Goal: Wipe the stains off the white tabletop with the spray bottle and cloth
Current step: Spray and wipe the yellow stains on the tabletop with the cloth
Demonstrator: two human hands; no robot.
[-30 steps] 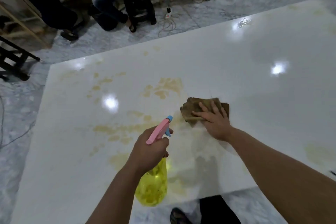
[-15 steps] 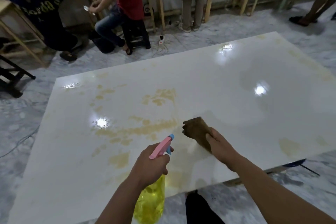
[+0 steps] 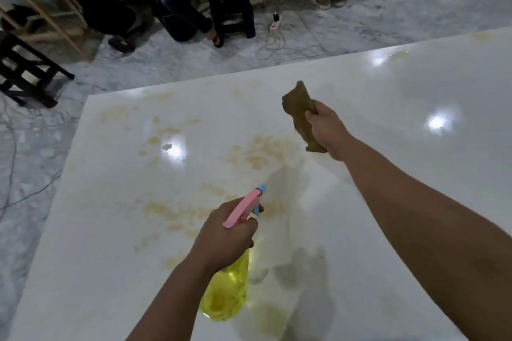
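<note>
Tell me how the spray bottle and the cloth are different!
The spray bottle is see-through yellow with a pink top; the cloth is dull brown all over. The spray bottle keeps a hard, fixed shape, while the cloth is soft and scrunched up. The left hand grips the spray bottle near the person; the right hand holds the cloth farther out. Both are held up off the stained white tabletop.

Cloth (image 3: 300,116) — off the tabletop (image 3: 415,174), now aloft.
</note>
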